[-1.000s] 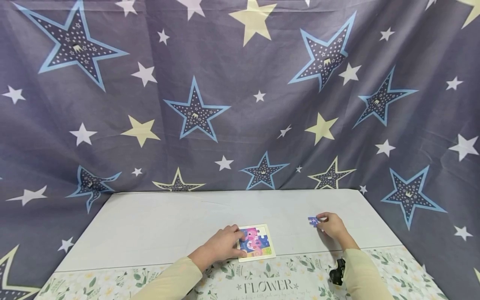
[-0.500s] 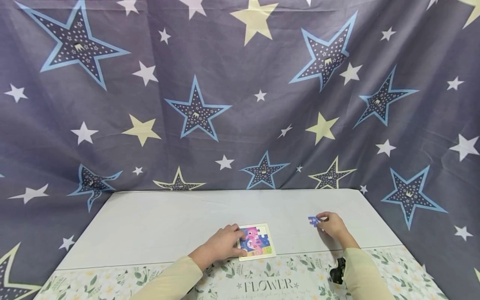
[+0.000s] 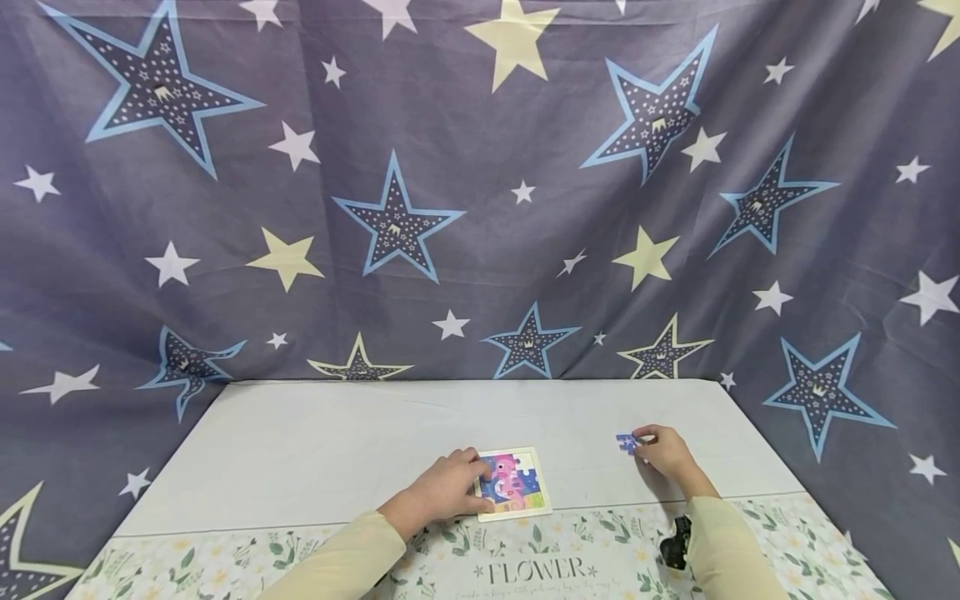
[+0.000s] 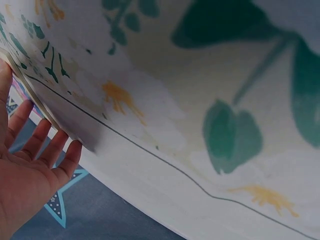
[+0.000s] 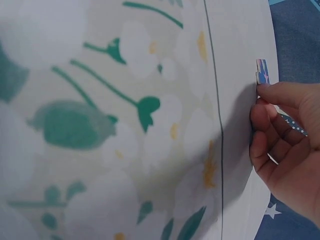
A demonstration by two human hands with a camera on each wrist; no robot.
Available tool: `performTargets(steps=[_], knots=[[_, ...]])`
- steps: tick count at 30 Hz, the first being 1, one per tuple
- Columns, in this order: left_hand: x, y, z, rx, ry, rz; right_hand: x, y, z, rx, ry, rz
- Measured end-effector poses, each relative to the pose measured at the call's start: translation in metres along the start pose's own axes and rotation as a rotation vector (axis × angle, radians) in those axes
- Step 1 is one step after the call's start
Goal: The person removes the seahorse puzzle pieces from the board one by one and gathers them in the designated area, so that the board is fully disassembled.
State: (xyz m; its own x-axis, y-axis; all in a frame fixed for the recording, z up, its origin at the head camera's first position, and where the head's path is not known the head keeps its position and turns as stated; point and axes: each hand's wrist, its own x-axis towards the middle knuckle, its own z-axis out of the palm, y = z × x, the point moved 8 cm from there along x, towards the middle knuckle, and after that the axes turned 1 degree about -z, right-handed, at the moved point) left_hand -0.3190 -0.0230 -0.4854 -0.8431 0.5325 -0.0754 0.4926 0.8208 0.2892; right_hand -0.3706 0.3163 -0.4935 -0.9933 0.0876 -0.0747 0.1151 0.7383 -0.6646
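Observation:
A jigsaw puzzle (image 3: pixel 512 487) in a cream frame lies on the table, its picture a pink seahorse on blue; a pale gap shows at its upper right. My left hand (image 3: pixel 446 487) holds the frame's left side, thumb near the lower corner and a fingertip over the picture. In the left wrist view the fingers (image 4: pixel 42 137) line the frame's edge (image 4: pixel 35 95). Off to the right, my right hand (image 3: pixel 666 454) pinches a blue-purple puzzle piece (image 3: pixel 626 442) with a star on it. The right wrist view has that piece (image 5: pixel 262 71) sticking out past the thumb and finger.
The white table (image 3: pixel 337 450) carries a floral mat (image 3: pixel 247 554) printed "FLOWER" along its near side. Behind it hangs a dark curtain (image 3: pixel 465 108) patterned with stars. A black device (image 3: pixel 675 543) is at the right wrist.
The head view has shifted very slightly. Both hands, the framed puzzle and the pinched piece stay where they were.

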Motion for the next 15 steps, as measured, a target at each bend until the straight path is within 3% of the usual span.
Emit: performTargets(steps=[15], knots=[[0.0016,0.0002,0.0006,-0.002,-0.002,0.001,0.0002,0.0036,0.0009,0.010,0.005,0.016]])
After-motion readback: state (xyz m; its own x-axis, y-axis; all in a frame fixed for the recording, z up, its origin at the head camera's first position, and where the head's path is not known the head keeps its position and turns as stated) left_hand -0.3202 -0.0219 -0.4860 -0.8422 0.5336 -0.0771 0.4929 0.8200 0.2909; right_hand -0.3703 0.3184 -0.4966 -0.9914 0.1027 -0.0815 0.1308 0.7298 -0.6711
